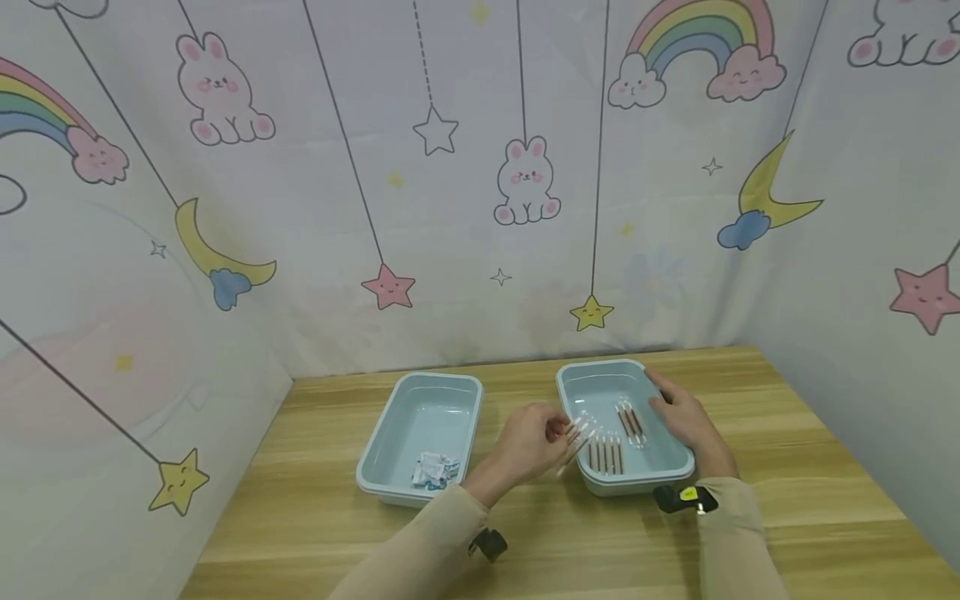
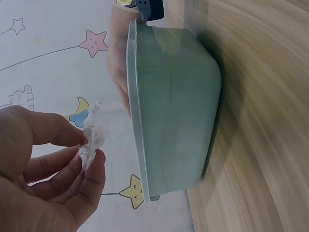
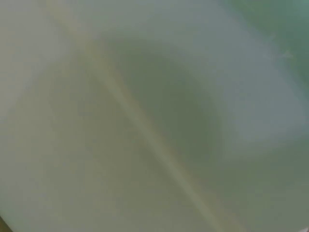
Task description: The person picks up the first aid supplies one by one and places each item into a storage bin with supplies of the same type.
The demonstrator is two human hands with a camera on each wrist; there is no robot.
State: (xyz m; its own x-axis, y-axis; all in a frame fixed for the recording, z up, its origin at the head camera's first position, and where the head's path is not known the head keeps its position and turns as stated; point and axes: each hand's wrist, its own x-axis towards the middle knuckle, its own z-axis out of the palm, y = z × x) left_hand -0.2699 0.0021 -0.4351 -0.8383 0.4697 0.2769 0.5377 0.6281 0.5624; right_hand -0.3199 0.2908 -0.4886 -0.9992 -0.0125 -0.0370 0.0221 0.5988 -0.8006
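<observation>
My left hand (image 1: 528,442) pinches a clear plastic pack of brown swabs (image 1: 576,435) between thumb and fingertips, over the near left rim of the right-hand blue basin (image 1: 671,468). Up close in the left wrist view, only the crumpled clear end of the pack (image 2: 94,137) shows between the fingers. Inside that basin lie more brown swabs (image 1: 606,456) in clear wrap, with a smaller group (image 1: 631,423) farther back. My right hand (image 1: 686,421) grips the basin's right rim, thumb on the inner side. The right wrist view is a blur of pale green.
A second blue basin (image 1: 378,442) stands to the left, with several small white-and-blue packets (image 1: 435,471) at its near end. Both basins sit on a wood-grain table (image 1: 300,500). Printed fabric walls (image 1: 465,208) enclose the table at the back and sides.
</observation>
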